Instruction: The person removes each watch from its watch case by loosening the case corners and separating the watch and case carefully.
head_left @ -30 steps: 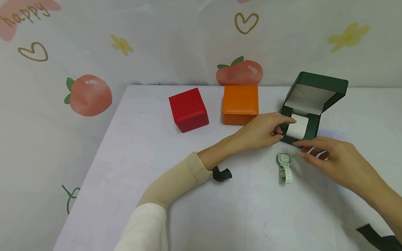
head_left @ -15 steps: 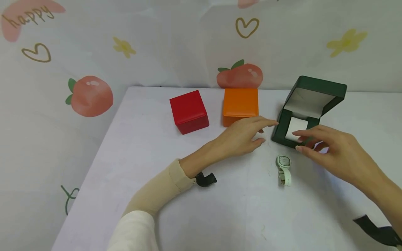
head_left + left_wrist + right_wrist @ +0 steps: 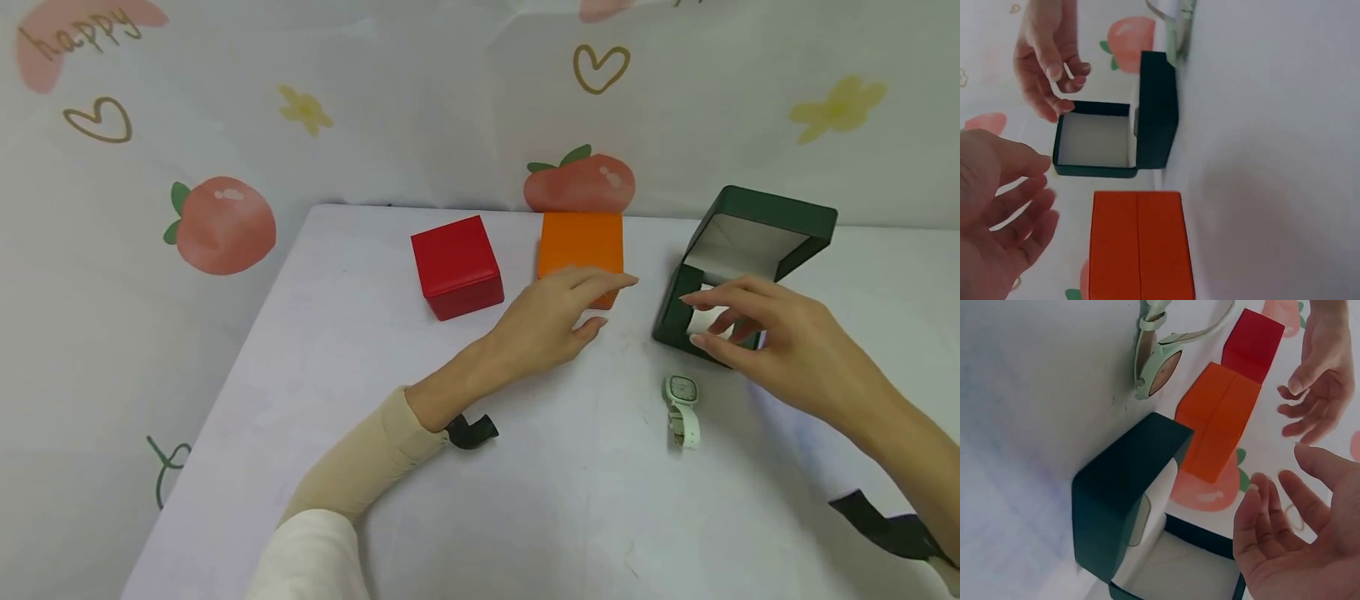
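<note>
A green watch box point(image 3: 783, 210) stands with its lid raised at the back right, a white cushion point(image 3: 699, 322) inside its base. My right hand point(image 3: 802, 346) hovers over the box's front, fingers loosely bent and holding nothing; it covers part of the cushion. To the left, my left hand point(image 3: 536, 325) hangs in front of the orange box point(image 3: 581, 237), fingers relaxed, with nothing in them. In the left wrist view the left hand point(image 3: 1007, 209) is apart from both boxes. A pale green watch point(image 3: 682, 408) lies on the table before the green box.
A shut red box point(image 3: 457, 262) sits left of the orange one. The white table point(image 3: 525, 508) ends at a back wall point(image 3: 420, 100) with printed fruit, hearts and flowers. Black straps point(image 3: 472, 432) hang at both wrists.
My left hand has drawn back leftward from the green box to the orange one. The right hand has risen from the box's front edge to over the cushion. The watch stays put.
</note>
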A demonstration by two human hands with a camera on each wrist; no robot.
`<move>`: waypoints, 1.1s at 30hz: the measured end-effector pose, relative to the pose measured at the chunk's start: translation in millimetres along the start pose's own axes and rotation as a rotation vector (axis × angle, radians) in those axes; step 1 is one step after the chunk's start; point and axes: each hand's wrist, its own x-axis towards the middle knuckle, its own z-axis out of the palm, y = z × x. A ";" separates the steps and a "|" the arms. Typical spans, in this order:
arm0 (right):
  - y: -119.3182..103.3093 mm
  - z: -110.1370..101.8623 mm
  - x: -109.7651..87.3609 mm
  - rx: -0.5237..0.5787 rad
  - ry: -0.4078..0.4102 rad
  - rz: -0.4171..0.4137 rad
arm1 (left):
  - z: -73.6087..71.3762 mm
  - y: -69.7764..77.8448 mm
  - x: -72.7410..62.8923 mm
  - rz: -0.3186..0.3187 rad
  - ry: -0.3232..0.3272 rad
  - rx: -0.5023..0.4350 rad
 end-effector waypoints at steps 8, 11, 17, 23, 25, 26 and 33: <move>0.1 4.1 13.4 -0.023 -0.020 -0.024 | -3.7 -15.2 -10.6 0.046 0.128 0.055; 1.0 4.9 20.0 -0.006 -0.029 -0.024 | -4.5 -20.1 -13.3 0.041 0.135 0.054; 3.1 4.9 31.6 0.029 -0.048 -0.047 | -3.3 -27.7 -18.7 0.019 0.187 0.046; 6.1 8.2 42.6 0.053 -0.058 -0.041 | -1.9 -32.7 -23.4 -0.010 0.204 0.027; 7.1 11.0 45.6 0.077 -0.067 -0.030 | -1.2 -34.0 -25.6 -0.029 0.200 0.024; 7.7 12.4 46.9 0.081 -0.071 -0.029 | -0.9 -34.5 -26.7 -0.039 0.199 0.023; 9.3 19.7 57.8 0.032 -0.076 -0.068 | 1.2 -37.8 -32.6 -0.144 0.222 0.011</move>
